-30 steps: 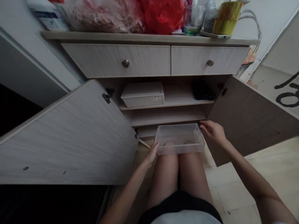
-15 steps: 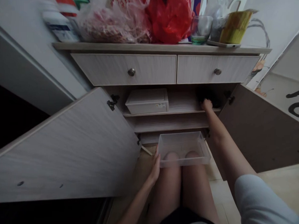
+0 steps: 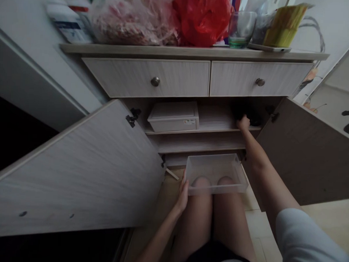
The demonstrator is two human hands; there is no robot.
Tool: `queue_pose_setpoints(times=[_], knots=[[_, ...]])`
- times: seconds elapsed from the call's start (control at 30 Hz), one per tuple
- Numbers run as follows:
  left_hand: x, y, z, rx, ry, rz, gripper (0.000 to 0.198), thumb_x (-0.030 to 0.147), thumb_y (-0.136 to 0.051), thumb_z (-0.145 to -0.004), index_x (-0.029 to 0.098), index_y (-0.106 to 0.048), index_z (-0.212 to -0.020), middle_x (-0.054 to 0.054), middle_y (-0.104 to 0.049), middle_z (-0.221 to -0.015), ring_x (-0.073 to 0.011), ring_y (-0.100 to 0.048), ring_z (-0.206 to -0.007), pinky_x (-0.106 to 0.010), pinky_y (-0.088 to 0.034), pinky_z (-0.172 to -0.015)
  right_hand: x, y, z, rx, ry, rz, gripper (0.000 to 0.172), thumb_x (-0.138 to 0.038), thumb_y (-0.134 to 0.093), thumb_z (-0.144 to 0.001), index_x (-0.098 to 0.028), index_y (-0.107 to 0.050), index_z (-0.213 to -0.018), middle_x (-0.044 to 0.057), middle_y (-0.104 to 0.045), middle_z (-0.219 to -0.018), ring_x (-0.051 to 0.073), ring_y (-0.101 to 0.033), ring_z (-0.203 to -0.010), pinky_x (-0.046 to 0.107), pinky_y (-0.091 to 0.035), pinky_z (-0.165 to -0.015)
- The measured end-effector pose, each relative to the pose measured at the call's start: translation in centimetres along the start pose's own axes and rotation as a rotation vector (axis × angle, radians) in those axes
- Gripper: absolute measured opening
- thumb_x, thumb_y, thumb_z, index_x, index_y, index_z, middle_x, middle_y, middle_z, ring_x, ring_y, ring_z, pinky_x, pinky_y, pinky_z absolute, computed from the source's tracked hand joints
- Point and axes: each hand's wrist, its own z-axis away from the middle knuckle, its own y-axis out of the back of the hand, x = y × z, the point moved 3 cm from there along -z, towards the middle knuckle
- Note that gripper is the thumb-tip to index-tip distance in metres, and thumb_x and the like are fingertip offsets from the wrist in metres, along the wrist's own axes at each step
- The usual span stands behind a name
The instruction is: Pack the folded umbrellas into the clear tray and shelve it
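A clear plastic box rests on my knees, open at the top. My left hand grips its left side. My right hand reaches into the cabinet and touches a dark bundle on the shelf. The bundle is too shadowed to identify, and it hides my fingertips. A white lidded storage box stands on the same shelf, left of my right hand.
Both cabinet doors swing open on either side of me. Above the shelves are drawers with round metal knobs. The cabinet top holds a red plastic bag, a pink-patterned bag, and a glass tumbler. A lower shelf lies below.
My right hand has left the box's right end and reached onto the shelf at the dark bundle. My left hand stays on the box, and the view has tilted slightly.
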Motion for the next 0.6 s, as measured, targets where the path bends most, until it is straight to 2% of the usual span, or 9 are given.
queue_pose_setpoints(times=[0.17,0.23,0.33,0.43,0.6], knots=[[0.1,-0.2,-0.1,0.002,-0.022,0.0,0.076,0.062,-0.038,-0.09,0.025,-0.037,-0.157,-0.004,-0.035,-0.164,-0.0217,-0.022,-0.155,-0.041,-0.018,-0.127,1.6,2.1,0.2,0.042,-0.061,-0.158,0.049,-0.022,-0.05,-0.092,-0.003,-0.057,-0.137,0.024,-0.066,-0.124,0.03,-0.062,-0.12,0.038,-0.05,-0.102],[0.1,-0.2,-0.1,0.003,-0.028,0.01,0.075,0.061,-0.04,-0.09,0.026,-0.037,-0.157,-0.003,-0.034,-0.165,-0.0216,-0.022,-0.155,-0.041,-0.018,-0.127,2.5,3.1,0.8,0.041,-0.071,-0.242,0.049,-0.022,-0.052,-0.09,-0.004,-0.058,-0.135,0.021,-0.068,-0.119,0.027,-0.066,-0.112,0.036,-0.053,-0.096],[0.1,-0.3,-0.2,0.02,-0.032,0.034,0.075,0.06,-0.044,-0.089,0.025,-0.04,-0.155,-0.004,-0.034,-0.165,-0.0224,-0.021,-0.155,-0.04,-0.016,-0.128,3.9,4.5,2.6,0.014,-0.05,-0.557,0.045,-0.02,-0.058,-0.085,-0.006,-0.064,-0.127,0.015,-0.071,-0.108,0.021,-0.069,-0.095,0.033,-0.057,-0.085],[0.2,-0.4,-0.2,0.019,-0.025,0.056,0.073,0.061,-0.046,-0.089,0.024,-0.045,-0.152,-0.004,-0.037,-0.163,-0.0225,-0.023,-0.155,-0.038,-0.016,-0.128,5.6,6.2,5.2,-0.074,-0.003,-0.851,0.042,-0.019,-0.067,-0.077,-0.008,-0.068,-0.117,0.011,-0.072,-0.097,0.018,-0.068,-0.081,0.032,-0.058,-0.074],[0.3,-0.6,-0.2,0.015,-0.026,0.054,0.068,0.057,-0.045,-0.093,0.024,-0.045,-0.152,-0.004,-0.04,-0.162,-0.0227,-0.024,-0.154,-0.039,-0.017,-0.128,8.4,8.6,11.3,-0.33,0.065,-0.891,0.048,-0.025,-0.079,-0.065,-0.014,-0.073,-0.111,0.006,-0.073,-0.09,0.014,-0.064,-0.07,0.025,-0.054,-0.062]])
